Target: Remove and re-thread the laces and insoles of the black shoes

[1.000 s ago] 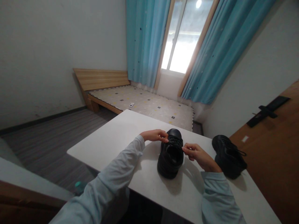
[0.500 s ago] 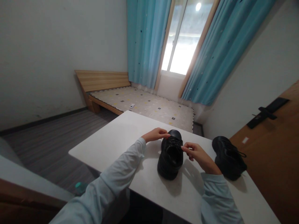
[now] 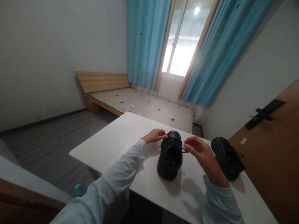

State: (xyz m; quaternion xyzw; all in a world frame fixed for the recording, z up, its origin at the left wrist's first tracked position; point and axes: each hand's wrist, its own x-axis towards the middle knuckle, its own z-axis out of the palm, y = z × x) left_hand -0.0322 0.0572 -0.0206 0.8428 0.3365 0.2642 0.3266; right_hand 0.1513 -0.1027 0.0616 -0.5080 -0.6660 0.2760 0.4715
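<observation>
A black lace-up shoe (image 3: 171, 155) stands on the white table (image 3: 105, 146), its toe pointing away from me. At the left side of its toe, my left hand (image 3: 156, 135) is closed in a pinch on the shoelace, though the bit between the fingertips is mostly hidden. My right hand (image 3: 197, 151) is just right of the shoe, thumb and fingers pinching a black shoelace (image 3: 182, 150) that stretches out from the opening. Farther right, beyond that hand, a second black shoe (image 3: 227, 158) sits with a lace loop sticking out to its right.
Beyond the table is a bed (image 3: 144, 101) with a patterned mattress and a small white object (image 3: 131, 106) on it. Blue curtains (image 3: 149, 43) flank a bright window. A wooden door (image 3: 268, 149) is at the right. A teal-capped item (image 3: 79, 188) is low on the left.
My right hand has drawn away from the shoe to the right and slightly up, pulling the lace out. My left hand has shifted slightly left at the toe.
</observation>
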